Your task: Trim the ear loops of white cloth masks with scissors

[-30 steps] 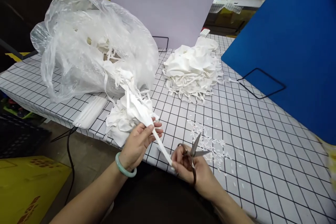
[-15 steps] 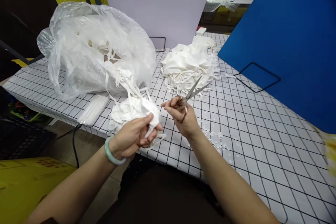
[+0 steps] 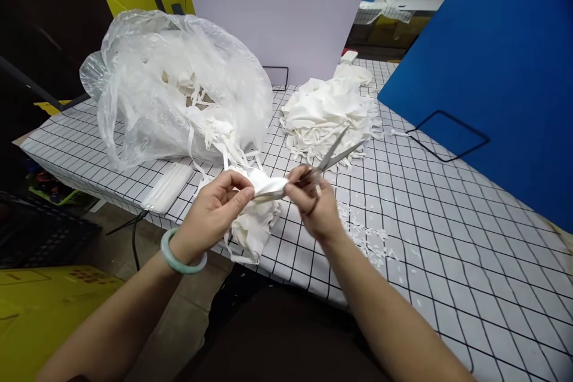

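Observation:
My left hand (image 3: pixel 215 209), with a pale green bangle at its wrist, pinches one end of a white fabric piece (image 3: pixel 268 187). The other end is caught between the thumb and finger of my right hand (image 3: pixel 320 209), so the piece stretches between both hands. That same right hand holds scissors (image 3: pixel 333 155) by the handles, their blades parted and pointing up and away. More white fabric with thin straps (image 3: pixel 255 230) hangs below the stretched piece at the table's front edge. Beyond the scissors lies a heap of similar white pieces (image 3: pixel 317 107).
A large clear plastic bag (image 3: pixel 134 71) of white pieces stands at the left on the checked tablecloth (image 3: pixel 447 239). Before it lies a white flat device with a black cable (image 3: pixel 165 188). White snippets (image 3: pixel 364 239) are scattered right. A blue panel (image 3: pixel 483 71) rises behind.
My left hand has shifted its grip on the fabric to a fingertip pinch. My right hand, still with the scissors, has come in and taken the other end. The view has shifted slightly.

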Available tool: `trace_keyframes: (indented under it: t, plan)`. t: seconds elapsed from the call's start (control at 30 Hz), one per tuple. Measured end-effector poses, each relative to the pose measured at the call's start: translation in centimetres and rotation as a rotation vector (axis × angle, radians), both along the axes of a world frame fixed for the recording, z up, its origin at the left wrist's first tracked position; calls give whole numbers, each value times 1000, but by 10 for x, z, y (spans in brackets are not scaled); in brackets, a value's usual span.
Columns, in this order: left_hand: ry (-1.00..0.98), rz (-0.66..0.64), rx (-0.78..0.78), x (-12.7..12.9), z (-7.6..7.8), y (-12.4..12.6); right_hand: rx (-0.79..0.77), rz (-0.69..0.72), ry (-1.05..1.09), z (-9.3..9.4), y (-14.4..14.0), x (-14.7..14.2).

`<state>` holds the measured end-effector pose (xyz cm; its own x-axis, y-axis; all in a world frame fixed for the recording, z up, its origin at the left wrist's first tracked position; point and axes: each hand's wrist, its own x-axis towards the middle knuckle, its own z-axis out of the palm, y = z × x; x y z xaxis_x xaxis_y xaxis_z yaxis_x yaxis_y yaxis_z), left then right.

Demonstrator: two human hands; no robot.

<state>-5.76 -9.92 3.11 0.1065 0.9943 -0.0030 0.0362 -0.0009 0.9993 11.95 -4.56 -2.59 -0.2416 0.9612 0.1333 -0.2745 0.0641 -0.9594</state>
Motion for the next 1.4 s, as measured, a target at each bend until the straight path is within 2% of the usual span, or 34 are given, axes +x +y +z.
trace_keyframes:
  t: [0.1,0.2,0.27,0.4,0.5,0.57,0.67,0.8,0.9,1.03,1.13,1.27,1.4]
  plan:
    - [266,25,196,-3,-12,1,-60,43,61,25,11,18]
    - [389,65,301,0,-15,0,-135,71,98,41,15,27]
    - [391,-16,281,3,-12,-1,-162,51,121,44,15,29]
    - [375,-286,210,6,-2,-2,-189,7,96,39,22,32]
    - [284,-419,182,9,-1,-3,-221,8,99,32,27,30]
    - [216,-357,261,16,-5,-2,-268,36,99,22,25,22]
    - [103,-147,404,32,-16,2,-359,121,107,-1,11,5]
    - [-166,-80,294,53,-37,6,-412,180,99,-28,-18,-2]
    - [-169,-62,233,60,-49,3,-316,133,-62,-29,-33,23]
    - [-92,-122,243,65,-55,-4,31,65,-604,-14,-49,71]
    - [-1,-171,318,70,-57,-6,191,67,-870,-4,-61,92]
    - [80,-227,440,77,-58,-8,286,54,-951,2,-73,101]
    - [109,-264,477,79,-59,-9,296,47,-962,4,-78,104]
